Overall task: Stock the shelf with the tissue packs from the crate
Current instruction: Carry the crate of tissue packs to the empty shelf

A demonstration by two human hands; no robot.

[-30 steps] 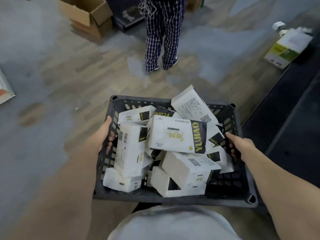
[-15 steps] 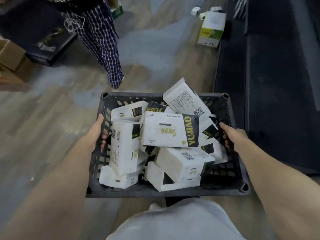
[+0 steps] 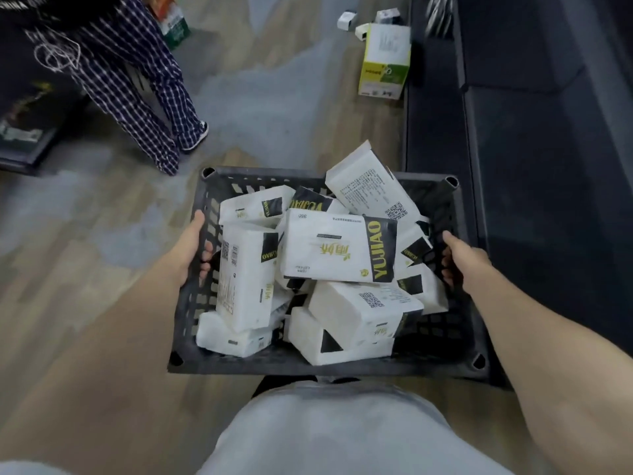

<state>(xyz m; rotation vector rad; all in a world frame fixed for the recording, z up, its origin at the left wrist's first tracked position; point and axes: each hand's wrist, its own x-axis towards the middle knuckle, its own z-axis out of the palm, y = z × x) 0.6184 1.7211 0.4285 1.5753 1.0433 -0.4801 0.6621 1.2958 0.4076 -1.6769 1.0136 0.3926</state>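
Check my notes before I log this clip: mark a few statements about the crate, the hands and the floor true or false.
1. Both hands grip the crate by its side walls. True: left hand, right hand.
2. The crate is empty. False: tissue packs lie piled in it.
3. A tissue pack is held in the right hand. False: it holds only the crate wall.
4. A green and white box stands on the floor ahead. True.
5. Another person's checked trousers show at upper left. True.

Black crate (image 3: 191,313), white-and-black tissue packs (image 3: 329,248)
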